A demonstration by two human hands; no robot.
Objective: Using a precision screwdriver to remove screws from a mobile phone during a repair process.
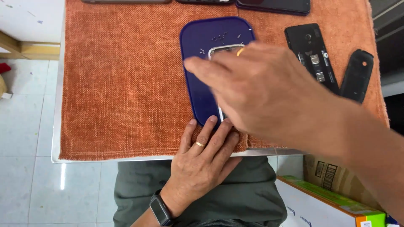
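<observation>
A dark blue rounded tray (201, 42) lies on an orange cloth (122, 84). On the tray rests a phone frame with a silvery edge (223, 48), mostly hidden. My right hand (261, 90) hovers blurred over the tray and the frame, fingers spread to the left, nothing visible in it. My left hand (202, 162), with a ring and a dark wristwatch, lies flat at the table's near edge. Its fingertips touch the tray's near rim.
An opened black phone (311, 54) and its black back cover (357, 75) lie at the right of the cloth. More dark phones (273, 6) line the far edge. Cardboard boxes (324, 197) stand on the floor at lower right. White tiled floor lies to the left.
</observation>
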